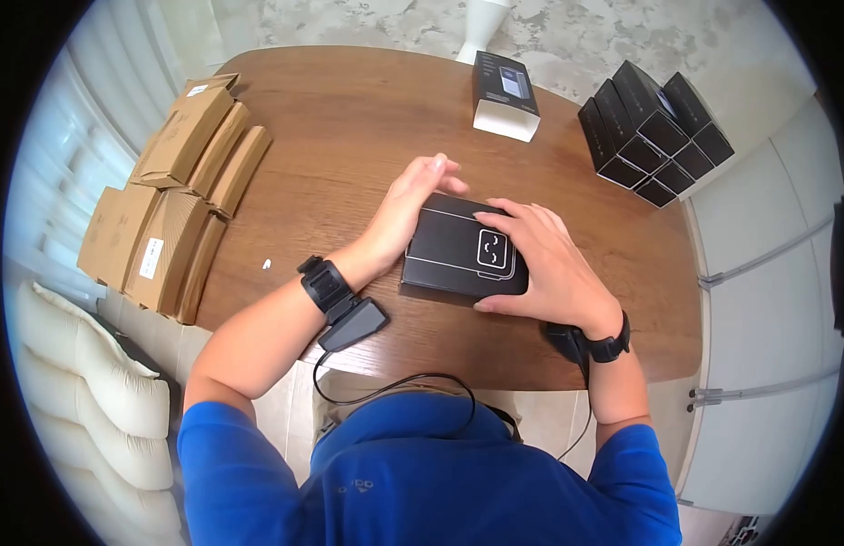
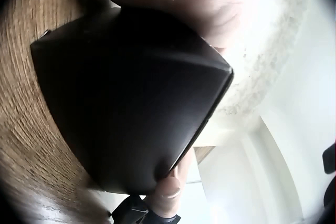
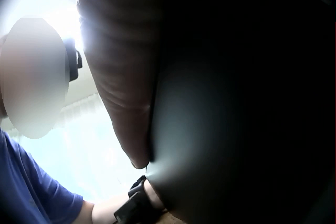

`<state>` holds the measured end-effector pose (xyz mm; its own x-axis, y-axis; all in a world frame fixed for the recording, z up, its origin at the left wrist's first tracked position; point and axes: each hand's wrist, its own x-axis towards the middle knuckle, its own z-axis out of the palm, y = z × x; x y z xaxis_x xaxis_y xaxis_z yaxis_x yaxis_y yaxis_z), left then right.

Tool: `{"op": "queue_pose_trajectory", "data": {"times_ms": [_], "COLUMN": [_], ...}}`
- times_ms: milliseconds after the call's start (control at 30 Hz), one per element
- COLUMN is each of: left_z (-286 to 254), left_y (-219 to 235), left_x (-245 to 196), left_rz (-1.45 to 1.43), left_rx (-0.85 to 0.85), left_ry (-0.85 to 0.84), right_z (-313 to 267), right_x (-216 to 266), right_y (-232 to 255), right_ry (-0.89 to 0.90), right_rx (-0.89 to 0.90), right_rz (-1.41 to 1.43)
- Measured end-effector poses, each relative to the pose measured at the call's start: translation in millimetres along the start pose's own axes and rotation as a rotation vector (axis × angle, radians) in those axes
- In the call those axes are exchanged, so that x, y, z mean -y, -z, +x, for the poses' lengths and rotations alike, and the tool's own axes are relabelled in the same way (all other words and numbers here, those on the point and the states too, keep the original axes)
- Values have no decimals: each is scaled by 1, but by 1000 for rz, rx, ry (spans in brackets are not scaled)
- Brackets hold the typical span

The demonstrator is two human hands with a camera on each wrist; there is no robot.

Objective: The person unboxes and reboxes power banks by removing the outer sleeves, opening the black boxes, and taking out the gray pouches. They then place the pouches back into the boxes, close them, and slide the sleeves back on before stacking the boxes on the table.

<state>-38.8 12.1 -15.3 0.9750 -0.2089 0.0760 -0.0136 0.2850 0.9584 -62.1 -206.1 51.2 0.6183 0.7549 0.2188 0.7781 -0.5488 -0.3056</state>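
Observation:
A black cardboard box (image 1: 451, 244) lies in front of me on the brown wooden table, with a white line drawing of a rounded square face on its lid. My right hand (image 1: 557, 262) grips its right end, the thumb at the near edge and the fingers spread over the lid toward the far side. Along the left side rests my left hand (image 1: 399, 218), fingers loosely extended past the far left corner. In the left wrist view, a plain dark side of the box fills the middle, and the right thumb (image 2: 168, 190) presses its far edge.
Brown cardboard boxes (image 1: 181, 146) are stacked at the table's left. Several black boxes (image 1: 654, 127) form a stack at the back right. Another black box with a white edge (image 1: 504, 91) stands near the back edge. A small white scrap (image 1: 266, 264) lies left of my arm. Cables hang from both wrists.

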Motion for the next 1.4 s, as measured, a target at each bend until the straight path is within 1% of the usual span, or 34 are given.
{"op": "queue_pose_trajectory", "data": {"times_ms": [33, 67, 100, 133, 167, 200, 233, 300, 333, 400, 467, 533, 567, 633, 767, 833, 867, 900, 933, 967, 1033, 1067, 1167, 1200, 1233, 1267, 1300, 1333, 1367, 1400], "left_z": [1, 2, 3, 2, 2, 2, 3, 4, 4, 5, 5, 2, 2, 3, 1, -1, -2, -2, -2, -2, -2, -3, -3, -1, 0, 5, 8, 10, 11, 14], "left_y": [2, 3, 4, 3, 0, -1, 0, 6, 7, 7, 6, 8, 10, 15, 16, 14, 14, 14, 13, 13, 12, 12, 11, 11, 12, 16, 18, 20, 23, 26], "left_x": [-1, -1, -2, -1, -1, -1, -1, -1, -3, -2, -7, -16, -21, -29, -35, -38, -39, -39, -38, -37, -36, -36, -37, -35, -32, -24, -20, -18, -14, -8], "left_rz": [4, -53, -110, -107, -171, -235, -236, -126, -27, 12, 51, 205, 206, 409, 454, 510, 515, 563, 607, 601, 690, 683, 717, 702, 688, 720, 718, 551, 383, 295], "left_rx": [-4, 23, 53, 57, 22, -14, -10, 11, 23, 45, 64, 160, 159, 270, 294, 210, 215, 198, 182, 188, 171, 179, 179, 124, 68, 21, 21, -21, -66, -78], "left_ry": [0, 35, 71, 74, 68, 63, 62, 85, 39, 24, 5, 47, 43, -15, -46, -31, -32, -67, -102, -101, -202, -203, -238, -238, -237, -268, -267, -237, -205, -158], "right_z": [0, 0, -1, -2, -4, -5, -6, -3, -2, -1, 0, 0, 0, 0, 0, -2, -5, -10, -17, -24, -38, -42, -55, -57, -58, -58, -57, -56, -54, -52], "right_x": [-1, -2, -4, -8, -14, -23, -31, -37, -38, -39, -39, -40, -42, -41, -42, -41, -38, -36, -38, -36, -32, -34, -44, -42, -46, -53, -59, -62, -65, -68], "right_y": [0, 0, -1, -3, -4, -6, -9, -16, -16, -13, -12, -13, -14, -16, -16, -12, -7, -4, -4, -4, -5, -3, 3, 7, 5, 1, -3, -6, -9, -13], "right_ry": [-33, -69, -70, -51, -32, -67, -70, -31, -33, 17, 24, 31, 38, 49, 70, 89, 56, 19, 43, 35, -199, -206, -328, -484, -488, -490, -486, -486, -511, -534], "right_rx": [-9, -19, -23, -72, -121, -261, -318, -478, -482, -571, -582, -592, -588, -584, -616, -651, -673, -693, -735, -734, -823, -823, -814, -718, -719, -684, -638, -635, -560, -482], "right_rz": [70, 140, 143, 177, 208, 502, 686, 900, 897, 942, 926, 914, 905, 896, 828, 790, 699, 608, 492, 487, 244, 237, 332, 527, 524, 782, 1039, 1038, 1083, 1129]}}
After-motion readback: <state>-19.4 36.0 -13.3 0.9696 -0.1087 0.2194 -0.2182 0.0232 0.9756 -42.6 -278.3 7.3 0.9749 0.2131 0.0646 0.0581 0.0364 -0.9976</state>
